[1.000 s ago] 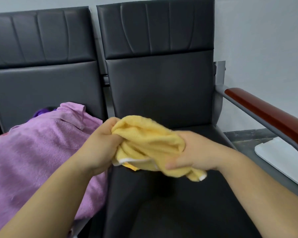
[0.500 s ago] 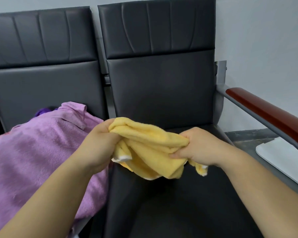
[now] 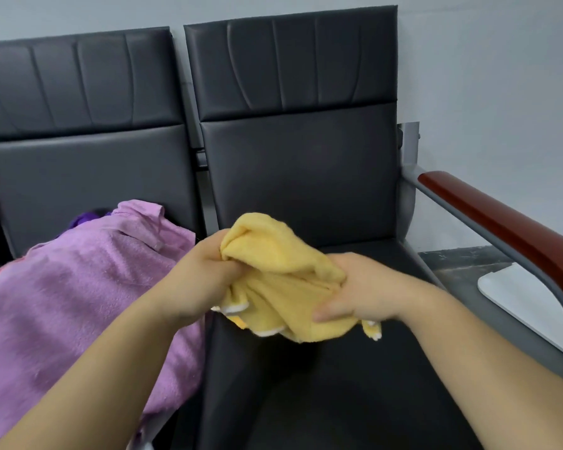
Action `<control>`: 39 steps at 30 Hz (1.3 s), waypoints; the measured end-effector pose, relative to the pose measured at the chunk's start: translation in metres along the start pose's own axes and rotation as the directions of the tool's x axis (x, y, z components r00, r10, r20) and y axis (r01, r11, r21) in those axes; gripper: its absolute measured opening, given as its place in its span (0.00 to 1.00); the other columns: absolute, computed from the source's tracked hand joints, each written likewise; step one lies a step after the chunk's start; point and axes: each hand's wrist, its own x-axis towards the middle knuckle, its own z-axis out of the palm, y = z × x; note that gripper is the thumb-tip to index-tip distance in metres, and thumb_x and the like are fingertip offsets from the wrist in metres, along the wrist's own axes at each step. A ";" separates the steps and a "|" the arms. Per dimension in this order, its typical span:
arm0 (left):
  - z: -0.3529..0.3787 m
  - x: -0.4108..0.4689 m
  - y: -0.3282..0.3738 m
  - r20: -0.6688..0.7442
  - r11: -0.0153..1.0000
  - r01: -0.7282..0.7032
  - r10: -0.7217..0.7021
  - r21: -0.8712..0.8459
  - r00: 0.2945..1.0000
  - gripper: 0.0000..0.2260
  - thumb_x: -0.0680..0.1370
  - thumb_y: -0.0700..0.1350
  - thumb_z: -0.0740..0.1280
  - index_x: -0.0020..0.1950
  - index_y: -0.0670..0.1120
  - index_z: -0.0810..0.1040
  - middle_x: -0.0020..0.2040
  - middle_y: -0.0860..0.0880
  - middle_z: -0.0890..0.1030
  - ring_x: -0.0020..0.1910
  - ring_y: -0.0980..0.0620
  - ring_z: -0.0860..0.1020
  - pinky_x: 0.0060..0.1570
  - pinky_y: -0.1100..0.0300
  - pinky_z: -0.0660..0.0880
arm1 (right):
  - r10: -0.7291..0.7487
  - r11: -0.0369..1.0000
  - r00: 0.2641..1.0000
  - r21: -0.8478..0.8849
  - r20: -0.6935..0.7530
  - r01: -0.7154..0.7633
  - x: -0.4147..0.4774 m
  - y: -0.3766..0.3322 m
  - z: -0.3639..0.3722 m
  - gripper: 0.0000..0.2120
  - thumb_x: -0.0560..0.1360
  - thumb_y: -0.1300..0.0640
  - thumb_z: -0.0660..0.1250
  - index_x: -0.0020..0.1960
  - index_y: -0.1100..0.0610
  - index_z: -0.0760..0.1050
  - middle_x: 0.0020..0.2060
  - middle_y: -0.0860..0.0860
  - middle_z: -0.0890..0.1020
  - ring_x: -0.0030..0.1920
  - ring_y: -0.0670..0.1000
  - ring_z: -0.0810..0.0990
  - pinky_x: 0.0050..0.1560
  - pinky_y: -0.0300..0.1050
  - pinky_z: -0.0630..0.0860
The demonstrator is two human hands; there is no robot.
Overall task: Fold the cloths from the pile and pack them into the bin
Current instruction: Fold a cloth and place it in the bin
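Cloth (image 3: 275,271), bunched yellow, hid our fingertips: left grip (image 3: 199,280) clenched its nine o'clock end, right grip (image 3: 361,287) its three o'clock.

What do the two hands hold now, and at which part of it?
Both grip the crumpled yellow terry cloth: the left hand its left end, the right hand its right side.

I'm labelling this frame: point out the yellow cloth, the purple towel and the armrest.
yellow cloth (image 3: 273,264): head view, on its bunched middle.
purple towel (image 3: 78,303): head view, on its flat upper surface.
armrest (image 3: 501,222): head view, on its red-brown top.
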 end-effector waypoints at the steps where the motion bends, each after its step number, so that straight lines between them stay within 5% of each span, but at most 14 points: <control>1: -0.001 0.001 0.007 0.020 0.999 -0.027 0.027 0.028 0.999 0.12 0.79 0.37 0.67 0.58 0.50 0.82 0.54 0.50 0.86 0.55 0.52 0.84 0.54 0.52 0.82 | 0.055 0.987 0.997 -0.152 -0.044 -0.061 0.001 0.000 -0.002 0.09 0.71 0.51 0.80 0.46 0.45 0.80 0.39 0.45 0.84 0.42 0.48 0.83 0.43 0.45 0.81; 6: -0.011 0.017 0.052 0.150 0.778 -0.001 -0.120 0.628 0.981 0.11 0.69 0.46 0.80 0.43 0.53 0.79 0.41 0.54 0.83 0.45 0.52 0.82 0.44 0.58 0.79 | 0.017 1.000 0.968 -0.001 -0.251 -0.018 -0.008 -0.038 -0.048 0.04 0.75 0.50 0.76 0.44 0.49 0.84 0.38 0.47 0.87 0.41 0.49 0.86 0.45 0.50 0.82; 8: -0.020 0.021 0.072 0.120 0.743 0.036 -0.155 0.668 0.981 0.07 0.73 0.47 0.77 0.42 0.54 0.79 0.40 0.58 0.82 0.44 0.56 0.82 0.39 0.63 0.76 | -0.086 0.978 0.955 0.156 -0.285 0.135 -0.015 -0.060 -0.070 0.05 0.75 0.58 0.76 0.51 0.56 0.85 0.45 0.54 0.87 0.49 0.55 0.87 0.52 0.57 0.83; 10: -0.031 0.023 0.090 0.084 0.874 0.057 -0.111 0.482 0.990 0.05 0.76 0.44 0.74 0.45 0.54 0.81 0.39 0.60 0.84 0.40 0.62 0.82 0.38 0.65 0.75 | -0.163 0.932 0.943 0.269 -0.291 0.244 -0.021 -0.078 -0.083 0.12 0.73 0.65 0.75 0.56 0.63 0.82 0.51 0.62 0.84 0.54 0.62 0.85 0.56 0.62 0.81; 13: -0.045 0.030 0.114 -0.017 0.989 0.010 -0.007 0.145 1.000 0.07 0.78 0.37 0.71 0.52 0.49 0.83 0.49 0.51 0.87 0.49 0.55 0.84 0.51 0.55 0.80 | -0.196 0.933 0.964 0.268 -0.182 0.240 -0.029 -0.096 -0.100 0.16 0.71 0.66 0.78 0.58 0.59 0.82 0.51 0.55 0.87 0.54 0.55 0.86 0.54 0.54 0.85; 16: -0.053 0.032 0.138 -0.003 0.993 -0.047 0.047 -0.112 0.999 0.12 0.76 0.33 0.71 0.57 0.45 0.82 0.55 0.44 0.85 0.56 0.45 0.83 0.58 0.47 0.80 | -0.096 0.969 0.990 -0.239 -0.104 0.069 -0.035 -0.108 -0.115 0.11 0.69 0.56 0.81 0.47 0.48 0.81 0.41 0.44 0.85 0.44 0.48 0.86 0.44 0.44 0.82; 19: -0.060 0.024 0.156 0.128 0.952 -0.080 0.044 0.296 0.991 0.13 0.71 0.38 0.79 0.52 0.50 0.83 0.48 0.54 0.87 0.48 0.57 0.84 0.47 0.62 0.79 | 0.008 0.908 0.982 -0.409 -0.191 -0.087 -0.041 -0.121 -0.128 0.08 0.71 0.49 0.76 0.41 0.53 0.81 0.36 0.51 0.84 0.36 0.54 0.86 0.38 0.49 0.82; 21: -0.063 0.020 0.163 0.133 0.708 -0.045 -0.070 0.705 0.989 0.11 0.68 0.45 0.80 0.45 0.54 0.81 0.40 0.57 0.85 0.41 0.60 0.82 0.40 0.65 0.74 | 0.006 0.952 0.970 -0.297 -0.244 -0.080 -0.047 -0.130 -0.134 0.12 0.73 0.50 0.74 0.46 0.59 0.82 0.38 0.61 0.84 0.37 0.56 0.85 0.39 0.50 0.80; 23: -0.065 0.021 0.167 0.040 0.575 0.026 -0.101 0.818 0.994 0.09 0.68 0.48 0.79 0.42 0.53 0.80 0.39 0.55 0.83 0.41 0.55 0.81 0.38 0.61 0.74 | -0.054 0.998 0.967 -0.046 -0.248 0.044 -0.049 -0.131 -0.137 0.14 0.73 0.57 0.75 0.54 0.65 0.82 0.48 0.65 0.84 0.43 0.58 0.85 0.46 0.54 0.80; 28: -0.083 0.025 0.162 -0.030 0.955 0.009 0.000 0.296 1.000 0.09 0.76 0.35 0.71 0.53 0.46 0.83 0.52 0.46 0.86 0.52 0.47 0.83 0.57 0.48 0.78 | -0.087 0.960 0.990 0.257 -0.108 0.112 -0.053 -0.126 -0.134 0.18 0.73 0.65 0.77 0.62 0.59 0.81 0.56 0.54 0.87 0.56 0.56 0.87 0.57 0.55 0.83; 32: -0.078 0.021 0.159 0.108 0.999 -0.022 0.026 -0.035 0.994 0.13 0.78 0.31 0.69 0.61 0.41 0.80 0.56 0.44 0.85 0.56 0.47 0.84 0.57 0.52 0.81 | 0.043 0.934 0.995 -0.351 -0.086 -0.070 -0.052 -0.125 -0.135 0.09 0.71 0.55 0.80 0.50 0.52 0.84 0.44 0.50 0.88 0.47 0.58 0.88 0.49 0.54 0.85; 35: -0.076 0.020 0.154 0.174 0.928 -0.052 -0.014 0.369 0.985 0.14 0.72 0.38 0.79 0.53 0.48 0.81 0.45 0.55 0.86 0.46 0.56 0.84 0.43 0.64 0.80 | 0.063 0.973 0.981 -0.208 -0.181 -0.101 -0.044 -0.121 -0.138 0.06 0.75 0.54 0.76 0.51 0.52 0.85 0.46 0.49 0.88 0.50 0.54 0.87 0.56 0.54 0.84; 37: -0.079 0.029 0.146 0.083 0.625 -0.015 -0.079 0.780 0.993 0.13 0.67 0.46 0.81 0.43 0.53 0.79 0.35 0.56 0.82 0.36 0.56 0.81 0.36 0.63 0.75 | 0.045 0.997 0.987 0.068 -0.153 -0.035 -0.039 -0.114 -0.135 0.10 0.78 0.59 0.73 0.59 0.56 0.83 0.52 0.52 0.88 0.55 0.56 0.87 0.63 0.58 0.81; 39: -0.080 0.041 0.138 -0.023 0.490 0.049 -0.059 0.870 0.998 0.11 0.69 0.46 0.77 0.38 0.53 0.75 0.31 0.56 0.77 0.31 0.57 0.75 0.32 0.62 0.70 | 0.014 0.969 0.989 0.247 -0.147 0.023 -0.029 -0.106 -0.129 0.14 0.78 0.65 0.72 0.63 0.60 0.81 0.57 0.56 0.87 0.58 0.60 0.86 0.65 0.63 0.79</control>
